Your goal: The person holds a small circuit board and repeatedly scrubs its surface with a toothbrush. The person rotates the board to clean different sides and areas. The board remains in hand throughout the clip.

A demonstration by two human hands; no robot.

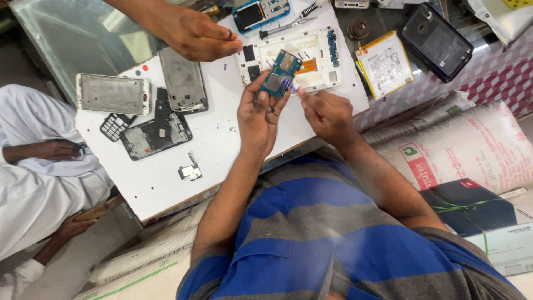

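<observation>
A small teal circuit board (279,74) is held up above the white worktop (166,172), just over the edge of an opened white phone frame (291,58). It is pinched by the fingers of the left hand (259,114), closed around its lower half. From the right, the right hand (327,114) is brought in close, its fingers drawn together at a small bluish-purple piece (288,84) touching the board's right edge; what that piece is cannot be told.

Farther out on the worktop, a dark phone body (157,132) with its insides exposed is seen, a black keypad piece (115,125) just beside it, a silver metal frame (113,94) to the left, and a grey phone panel (183,79) above. A small metal bracket (190,171) lies alone nearer the near edge. Another person's hand (194,36) is rested on the worktop's far side, by the grey panel.

Off the board, a flat battery pack (384,64) and a black phone case (437,41) are laid on a glass counter. White woven sacks (472,144) are stacked to the right, and a person in white clothing (39,166) is seated at the left.
</observation>
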